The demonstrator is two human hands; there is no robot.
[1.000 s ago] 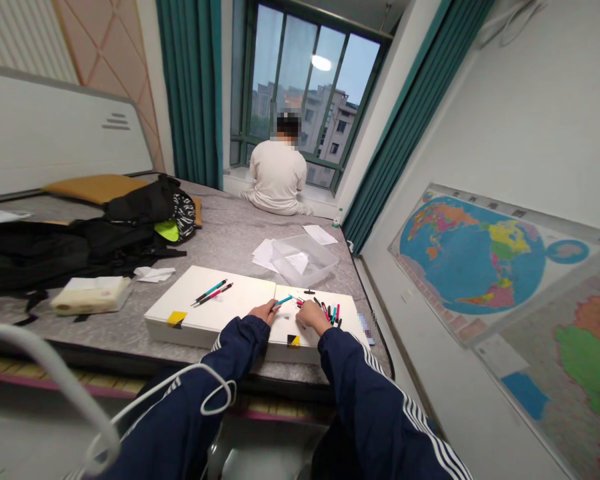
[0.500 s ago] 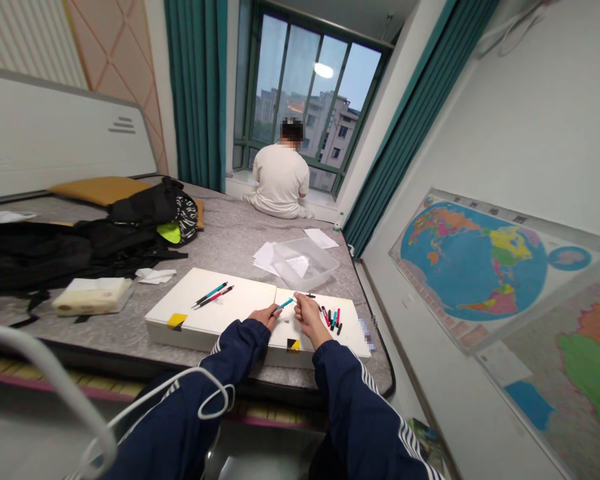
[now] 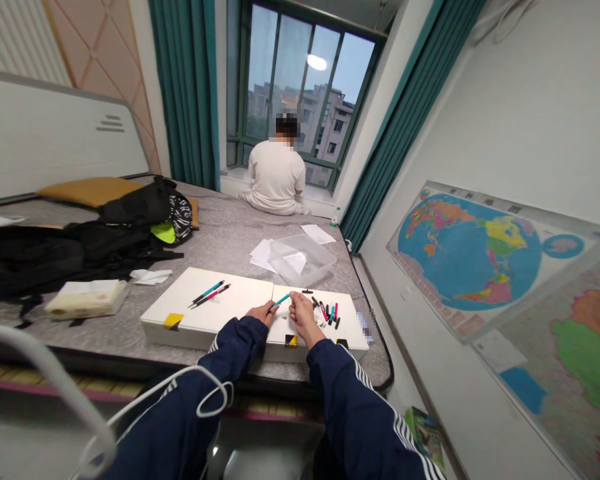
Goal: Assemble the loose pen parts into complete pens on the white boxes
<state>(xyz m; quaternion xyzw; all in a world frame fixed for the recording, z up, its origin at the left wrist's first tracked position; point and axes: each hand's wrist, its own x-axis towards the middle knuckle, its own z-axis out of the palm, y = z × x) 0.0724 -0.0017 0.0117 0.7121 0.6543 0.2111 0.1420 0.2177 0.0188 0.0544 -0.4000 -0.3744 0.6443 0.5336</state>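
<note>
My left hand [image 3: 261,313] is closed around the lower part of a blue pen [image 3: 281,301], which slants up to the right over the white boxes. At the pen's upper end, the fingers of my right hand [image 3: 304,316] are pinched together; the fingertips partly hide that end. Two assembled pens, a blue one [image 3: 207,292] and a red one [image 3: 211,296], lie side by side on the left white box [image 3: 240,283]. On the right white box [image 3: 347,340], beyond my right hand, is a loose group of red, blue and black pen parts [image 3: 332,312].
Behind the boxes stands a clear plastic tub [image 3: 305,267] beside paper sheets [image 3: 261,255]. A tissue pack [image 3: 87,300] and black bag [image 3: 40,257] lie left. A person [image 3: 277,173] sits by the window, facing away. A white cable [image 3: 180,373] crosses near my left sleeve.
The view has shifted slightly. My right hand has turned a little at the pen's upper end, and more of the small pieces beside it show now. My left hand keeps its hold.
</note>
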